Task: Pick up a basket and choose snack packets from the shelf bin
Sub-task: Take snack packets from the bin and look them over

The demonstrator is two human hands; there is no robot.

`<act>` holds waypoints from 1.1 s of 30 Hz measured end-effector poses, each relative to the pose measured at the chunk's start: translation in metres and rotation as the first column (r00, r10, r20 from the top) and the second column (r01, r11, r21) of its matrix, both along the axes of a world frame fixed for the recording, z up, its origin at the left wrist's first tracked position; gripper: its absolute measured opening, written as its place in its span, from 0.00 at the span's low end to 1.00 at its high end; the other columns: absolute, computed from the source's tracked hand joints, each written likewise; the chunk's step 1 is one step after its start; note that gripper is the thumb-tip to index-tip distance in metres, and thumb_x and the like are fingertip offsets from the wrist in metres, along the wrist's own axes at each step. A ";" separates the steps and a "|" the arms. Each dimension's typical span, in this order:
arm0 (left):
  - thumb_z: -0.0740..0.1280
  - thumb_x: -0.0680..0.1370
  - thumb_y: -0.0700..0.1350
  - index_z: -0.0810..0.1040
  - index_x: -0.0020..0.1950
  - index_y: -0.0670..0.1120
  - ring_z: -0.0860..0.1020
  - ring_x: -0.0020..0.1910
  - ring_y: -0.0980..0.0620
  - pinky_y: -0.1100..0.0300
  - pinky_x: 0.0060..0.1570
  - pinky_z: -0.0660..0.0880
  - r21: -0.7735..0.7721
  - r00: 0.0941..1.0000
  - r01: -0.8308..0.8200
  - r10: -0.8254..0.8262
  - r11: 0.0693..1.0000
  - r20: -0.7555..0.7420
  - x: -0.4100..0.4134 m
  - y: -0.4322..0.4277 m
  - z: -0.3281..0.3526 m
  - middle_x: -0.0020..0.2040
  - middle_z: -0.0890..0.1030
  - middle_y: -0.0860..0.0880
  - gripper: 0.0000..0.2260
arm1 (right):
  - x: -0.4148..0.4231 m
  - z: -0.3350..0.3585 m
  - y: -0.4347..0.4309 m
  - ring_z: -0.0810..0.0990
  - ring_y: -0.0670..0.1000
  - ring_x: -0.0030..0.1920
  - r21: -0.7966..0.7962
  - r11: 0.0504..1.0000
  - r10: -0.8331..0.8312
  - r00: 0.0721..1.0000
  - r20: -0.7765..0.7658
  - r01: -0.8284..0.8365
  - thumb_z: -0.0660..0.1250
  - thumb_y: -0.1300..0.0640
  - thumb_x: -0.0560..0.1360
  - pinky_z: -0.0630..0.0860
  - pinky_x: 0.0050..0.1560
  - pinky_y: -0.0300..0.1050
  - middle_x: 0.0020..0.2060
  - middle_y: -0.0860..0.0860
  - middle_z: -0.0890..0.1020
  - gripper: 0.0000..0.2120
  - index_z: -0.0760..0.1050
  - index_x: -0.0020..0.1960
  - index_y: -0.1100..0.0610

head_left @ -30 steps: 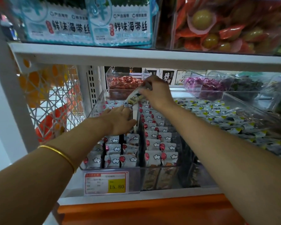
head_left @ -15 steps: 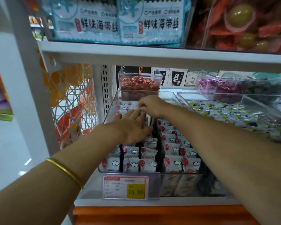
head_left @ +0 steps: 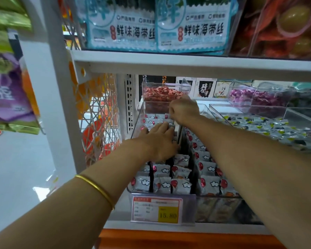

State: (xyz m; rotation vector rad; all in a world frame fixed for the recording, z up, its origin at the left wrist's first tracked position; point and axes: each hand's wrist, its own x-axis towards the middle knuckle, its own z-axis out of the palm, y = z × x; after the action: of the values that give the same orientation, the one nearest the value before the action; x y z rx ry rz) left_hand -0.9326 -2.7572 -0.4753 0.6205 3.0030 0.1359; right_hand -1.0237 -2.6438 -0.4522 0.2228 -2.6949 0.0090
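The left hand (head_left: 160, 141) lies flat on the snack packets (head_left: 180, 184); the right hand (head_left: 184, 109) curls, grip hidden. Tugging might topple rows.

Right hand (head_left: 184, 109), which a second ago held one packet lifted clear of the bin (head_left: 137, 129), has dropped to the back row with fingers curled and that packet out of sight. The view has swung left, taking in purple bags (head_left: 5, 90).
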 end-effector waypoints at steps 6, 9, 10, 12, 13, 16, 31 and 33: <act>0.49 0.81 0.54 0.52 0.76 0.45 0.47 0.76 0.46 0.41 0.71 0.46 0.078 0.996 -0.004 0.010 0.997 -0.085 0.011 0.001 0.009 0.77 0.50 0.47 0.25 | 0.028 0.028 0.016 0.74 0.54 0.43 -0.527 0.845 -0.005 0.985 -0.175 -0.089 0.59 0.63 0.78 0.70 0.41 0.47 0.46 0.57 0.78 0.05 0.71 0.52 0.63; 0.50 0.81 0.51 0.63 0.71 0.41 0.53 0.74 0.44 0.43 0.71 0.54 0.143 0.991 0.000 0.020 0.990 -0.133 0.028 0.001 0.019 0.74 0.57 0.41 0.21 | 0.065 0.031 0.032 0.78 0.56 0.46 -0.658 0.732 -0.010 0.963 -0.270 -0.177 0.59 0.64 0.78 0.73 0.42 0.46 0.48 0.59 0.79 0.05 0.72 0.52 0.64; 0.51 0.82 0.50 0.64 0.70 0.41 0.55 0.74 0.44 0.46 0.71 0.55 0.225 0.990 -0.003 0.034 0.974 -0.135 0.036 0.000 0.021 0.74 0.58 0.41 0.20 | 0.079 0.030 0.038 0.80 0.57 0.47 -0.713 0.670 0.002 0.961 -0.277 -0.207 0.59 0.63 0.79 0.75 0.43 0.47 0.49 0.59 0.79 0.04 0.71 0.51 0.63; 0.55 0.81 0.46 0.65 0.69 0.41 0.62 0.70 0.45 0.55 0.66 0.62 0.461 0.986 -0.004 0.081 0.887 -0.147 0.056 0.001 0.026 0.72 0.63 0.42 0.17 | 0.111 0.027 0.047 0.81 0.57 0.44 -0.800 0.542 0.019 0.956 -0.294 -0.257 0.60 0.62 0.79 0.79 0.43 0.51 0.48 0.56 0.79 0.03 0.69 0.46 0.58; 0.57 0.81 0.44 0.66 0.68 0.42 0.68 0.62 0.47 0.59 0.57 0.66 0.565 0.978 0.008 0.110 0.825 -0.175 0.066 0.002 0.028 0.68 0.67 0.43 0.16 | 0.129 0.025 0.051 0.81 0.56 0.41 -0.825 0.493 0.029 0.953 -0.301 -0.276 0.60 0.62 0.79 0.80 0.40 0.49 0.46 0.55 0.78 0.05 0.68 0.44 0.56; 0.59 0.80 0.43 0.71 0.64 0.42 0.73 0.42 0.51 0.61 0.35 0.70 0.746 0.971 0.021 0.166 0.666 -0.175 0.096 0.004 0.029 0.54 0.77 0.44 0.13 | 0.178 0.015 0.058 0.81 0.51 0.33 -0.881 0.364 0.103 0.954 -0.283 -0.301 0.61 0.63 0.78 0.80 0.32 0.42 0.41 0.54 0.78 0.10 0.66 0.41 0.52; 0.68 0.72 0.50 0.81 0.52 0.49 0.80 0.37 0.60 0.67 0.36 0.77 0.939 0.982 -0.178 -0.006 0.295 0.188 0.128 -0.002 0.022 0.44 0.83 0.51 0.11 | 0.238 -0.001 0.080 0.83 0.50 0.32 -0.939 -0.345 0.321 0.940 -0.116 0.002 0.63 0.64 0.75 0.78 0.31 0.38 0.36 0.57 0.83 0.05 0.75 0.42 0.63; 0.68 0.68 0.50 0.82 0.48 0.45 0.81 0.38 0.58 0.67 0.35 0.76 0.955 0.952 -0.276 -0.108 0.109 0.287 0.126 -0.003 0.022 0.45 0.84 0.49 0.13 | 0.236 -0.003 0.083 0.83 0.50 0.32 -0.908 -0.418 0.343 0.931 -0.127 0.030 0.62 0.63 0.76 0.79 0.31 0.39 0.33 0.56 0.83 0.06 0.76 0.43 0.63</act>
State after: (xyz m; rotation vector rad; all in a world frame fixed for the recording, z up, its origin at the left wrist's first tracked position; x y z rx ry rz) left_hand -0.8062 -2.7597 -0.4531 0.3364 2.1306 2.1996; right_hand -0.7876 -2.5612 -0.4550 0.0189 -1.5726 2.5533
